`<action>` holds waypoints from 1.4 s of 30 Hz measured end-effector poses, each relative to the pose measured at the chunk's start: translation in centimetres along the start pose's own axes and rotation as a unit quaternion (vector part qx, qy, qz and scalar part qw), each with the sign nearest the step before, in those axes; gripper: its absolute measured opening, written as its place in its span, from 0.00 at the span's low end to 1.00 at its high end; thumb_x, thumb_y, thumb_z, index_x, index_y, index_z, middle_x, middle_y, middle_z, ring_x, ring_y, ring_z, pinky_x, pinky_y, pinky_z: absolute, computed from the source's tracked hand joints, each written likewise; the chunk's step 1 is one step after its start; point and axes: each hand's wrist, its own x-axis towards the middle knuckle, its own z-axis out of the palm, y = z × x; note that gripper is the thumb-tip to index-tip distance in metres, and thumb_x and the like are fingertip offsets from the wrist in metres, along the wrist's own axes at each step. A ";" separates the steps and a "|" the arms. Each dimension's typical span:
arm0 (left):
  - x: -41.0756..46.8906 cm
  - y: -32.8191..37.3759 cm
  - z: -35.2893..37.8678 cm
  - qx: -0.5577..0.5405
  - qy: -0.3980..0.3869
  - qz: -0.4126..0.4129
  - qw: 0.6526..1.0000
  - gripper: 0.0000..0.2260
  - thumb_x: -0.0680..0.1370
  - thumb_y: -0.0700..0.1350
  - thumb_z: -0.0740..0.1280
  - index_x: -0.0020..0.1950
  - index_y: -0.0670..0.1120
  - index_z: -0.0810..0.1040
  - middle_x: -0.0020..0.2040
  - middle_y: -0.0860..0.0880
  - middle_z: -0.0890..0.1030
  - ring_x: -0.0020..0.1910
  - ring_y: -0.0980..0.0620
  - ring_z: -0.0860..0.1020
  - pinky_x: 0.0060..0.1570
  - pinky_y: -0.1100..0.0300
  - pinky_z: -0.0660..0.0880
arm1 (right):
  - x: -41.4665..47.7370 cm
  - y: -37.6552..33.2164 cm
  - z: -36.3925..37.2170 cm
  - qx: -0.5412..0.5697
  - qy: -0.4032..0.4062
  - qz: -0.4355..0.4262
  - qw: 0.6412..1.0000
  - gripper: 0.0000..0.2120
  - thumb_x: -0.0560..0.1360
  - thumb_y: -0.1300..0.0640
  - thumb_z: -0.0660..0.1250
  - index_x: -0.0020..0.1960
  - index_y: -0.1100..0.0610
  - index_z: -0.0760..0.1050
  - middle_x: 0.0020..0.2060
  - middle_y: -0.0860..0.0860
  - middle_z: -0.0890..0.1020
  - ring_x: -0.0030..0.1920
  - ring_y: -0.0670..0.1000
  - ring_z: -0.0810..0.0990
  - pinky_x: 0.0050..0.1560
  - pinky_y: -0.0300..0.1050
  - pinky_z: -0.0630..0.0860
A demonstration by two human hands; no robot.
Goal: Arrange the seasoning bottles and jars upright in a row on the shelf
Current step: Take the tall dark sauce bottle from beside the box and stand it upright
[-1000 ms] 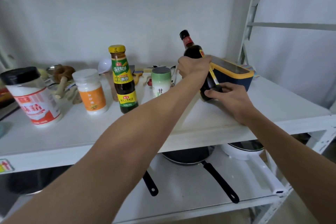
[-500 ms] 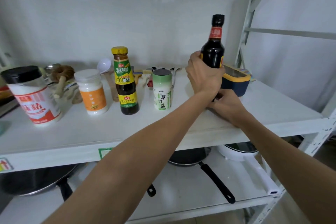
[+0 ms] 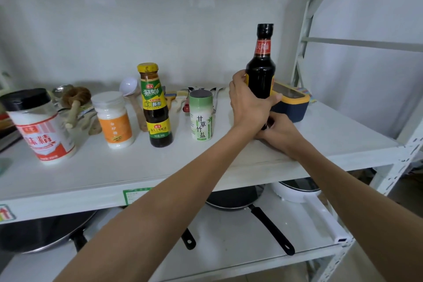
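Head view: both hands [image 3: 249,103] grip the upright soy sauce bottle [image 3: 261,71].

The soy sauce bottle [image 3: 261,71], tilted over a second ago, now stands upright beside the blue and yellow box [image 3: 290,105]; my left hand [image 3: 248,103] wraps its middle, my right hand [image 3: 280,133] moves to its base.

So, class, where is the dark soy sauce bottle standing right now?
The soy sauce bottle stands upright at the right of the shelf, between the green salt tin and the blue-and-yellow box.
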 end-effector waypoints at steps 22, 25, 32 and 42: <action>-3.1 -5.8 -2.3 0.019 -0.155 -0.111 0.981 0.35 0.62 0.54 0.81 0.62 0.48 0.67 0.58 0.50 0.75 0.57 0.51 0.76 0.57 0.54 0.76 | 4.4 -13.7 -6.6 0.099 0.035 -0.069 0.992 0.31 0.72 0.64 0.69 0.73 0.55 0.65 0.58 0.53 0.82 0.62 0.51 0.78 0.69 0.47 0.69; -3.0 -5.9 -2.2 0.038 -0.156 -0.101 0.982 0.36 0.60 0.53 0.81 0.61 0.48 0.67 0.59 0.49 0.74 0.58 0.50 0.75 0.58 0.52 0.75 | 4.8 -14.0 -6.6 0.065 0.027 -0.050 0.996 0.18 0.73 0.64 0.70 0.63 0.56 0.74 0.54 0.54 0.84 0.58 0.52 0.82 0.66 0.48 0.74; -3.0 -6.3 -1.9 0.052 -0.148 -0.085 0.984 0.37 0.60 0.56 0.80 0.63 0.47 0.70 0.57 0.50 0.76 0.58 0.50 0.75 0.58 0.49 0.76 | 4.2 -13.9 -5.0 0.044 0.093 -0.061 0.993 0.13 0.72 0.61 0.73 0.54 0.59 0.75 0.42 0.50 0.82 0.40 0.47 0.80 0.37 0.35 0.74; -2.6 -7.3 -1.5 0.073 -0.124 -0.095 0.985 0.35 0.56 0.64 0.75 0.58 0.50 0.75 0.53 0.50 0.78 0.54 0.49 0.78 0.55 0.47 0.78 | 3.8 -14.5 -5.2 0.017 0.072 -0.060 0.995 0.21 0.67 0.52 0.79 0.55 0.57 0.75 0.48 0.52 0.83 0.48 0.49 0.82 0.46 0.40 0.75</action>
